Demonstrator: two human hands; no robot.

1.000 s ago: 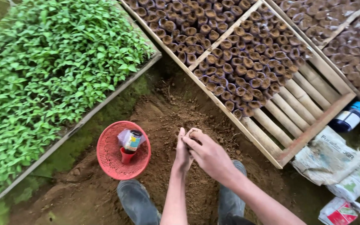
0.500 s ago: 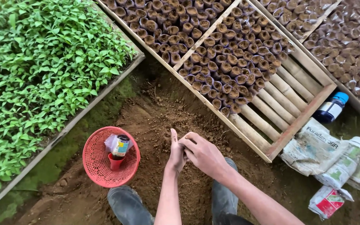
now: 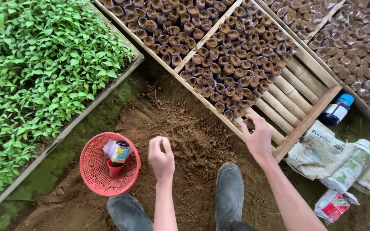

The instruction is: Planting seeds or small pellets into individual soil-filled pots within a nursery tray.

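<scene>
Half a second ago my two hands were pressed together over the loose soil; now they are apart. My right hand (image 3: 258,137) reaches to the near edge of the wooden frame (image 3: 307,121), fingers pinched on a small soil-filled seedling bag (image 3: 249,124) beside the filled bags (image 3: 232,55) and the bare bamboo slats (image 3: 287,96). My left hand (image 3: 161,157) hovers over the soil mound (image 3: 193,137), curled closed; I cannot tell whether it holds anything. Just to its left sits a red basket (image 3: 91,171) with a small jar (image 3: 120,152). My boots (image 3: 230,188) stand on the soil.
</scene>
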